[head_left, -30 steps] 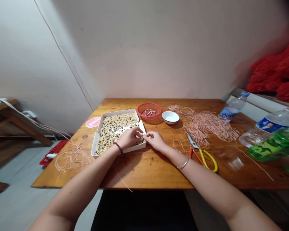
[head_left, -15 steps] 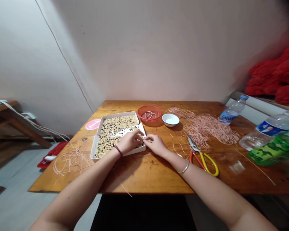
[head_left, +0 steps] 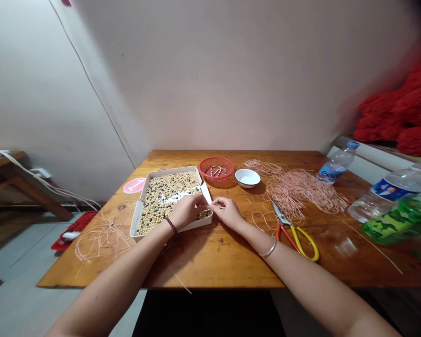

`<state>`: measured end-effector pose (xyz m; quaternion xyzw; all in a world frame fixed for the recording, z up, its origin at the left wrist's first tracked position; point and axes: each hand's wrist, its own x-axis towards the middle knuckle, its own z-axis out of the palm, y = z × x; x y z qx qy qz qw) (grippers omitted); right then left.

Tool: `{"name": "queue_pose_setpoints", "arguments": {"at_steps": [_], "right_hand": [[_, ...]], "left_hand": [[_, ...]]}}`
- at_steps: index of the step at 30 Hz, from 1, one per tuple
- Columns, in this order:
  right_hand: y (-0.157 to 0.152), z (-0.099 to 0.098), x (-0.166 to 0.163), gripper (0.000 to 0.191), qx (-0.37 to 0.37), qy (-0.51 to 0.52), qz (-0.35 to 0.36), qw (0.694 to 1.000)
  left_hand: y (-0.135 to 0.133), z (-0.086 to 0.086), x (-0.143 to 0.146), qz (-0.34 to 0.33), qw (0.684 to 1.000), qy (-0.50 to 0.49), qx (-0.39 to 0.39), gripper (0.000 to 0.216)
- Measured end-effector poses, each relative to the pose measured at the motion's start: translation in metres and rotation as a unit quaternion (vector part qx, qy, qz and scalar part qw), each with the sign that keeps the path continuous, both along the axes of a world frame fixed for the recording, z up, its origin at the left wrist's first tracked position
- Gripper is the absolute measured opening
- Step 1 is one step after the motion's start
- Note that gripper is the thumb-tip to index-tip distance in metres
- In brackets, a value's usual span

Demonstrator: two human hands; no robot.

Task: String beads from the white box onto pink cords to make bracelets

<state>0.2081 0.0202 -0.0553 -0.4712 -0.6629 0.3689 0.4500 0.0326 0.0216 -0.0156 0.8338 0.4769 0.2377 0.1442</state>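
Observation:
A white tray [head_left: 137, 216] full of small tan, dark and green beads lies on the wooden table [head_left: 231, 262]. My left hand [head_left: 187, 209] hovers over the tray's right corner with its fingers pinched together. My right hand [head_left: 227, 211] sits just right of the tray, fingers also pinched, its tips meeting those of the left. Between them runs a short strand with a few beads on it [head_left: 217, 206]. A thin cord trails from under my left wrist toward the table's front edge.
Behind the tray stand a red basket [head_left: 216, 169] with a beaded strand and a white bowl [head_left: 247, 178]. A heap of pink cords [head_left: 301, 187] and yellow-handled scissors [head_left: 294, 229] lie to the right. Plastic bottles [head_left: 389, 192] line the right edge. Loose cords [head_left: 101, 234] lie left.
Both hands have stayed pinched together at the tray's right corner; the view has tilted slightly, so the table sits a little lower in the frame.

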Motion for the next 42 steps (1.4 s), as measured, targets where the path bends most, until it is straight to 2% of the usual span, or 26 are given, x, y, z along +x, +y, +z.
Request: {"name": "queue_pose_setpoints", "arguments": {"at_steps": [8, 20, 27, 35, 42], "right_hand": [[0.003, 0.002, -0.001, 0.022, -0.084, 0.118, 0.018, 0.989], [0.003, 0.002, 0.001, 0.024, -0.121, 0.135, 0.035, 0.983], [-0.001, 0.008, 0.004, 0.034, -0.184, 0.141, 0.063, 0.971], [-0.001, 0.01, 0.004, 0.024, -0.205, 0.164, 0.042, 0.964], [-0.002, 0.012, 0.003, 0.019, -0.219, 0.181, 0.043, 0.958]], "left_hand": [[-0.001, 0.004, 0.003, 0.011, 1.0, -0.002, 0.015, 0.02], [-0.005, 0.003, 0.004, 0.019, 0.999, 0.004, 0.031, 0.016], [-0.002, 0.003, 0.004, 0.004, 0.998, -0.005, 0.055, 0.012], [-0.003, 0.004, 0.005, -0.016, 0.998, -0.033, 0.047, 0.011], [-0.008, 0.01, 0.007, -0.016, 0.999, -0.018, 0.042, 0.012]]}}
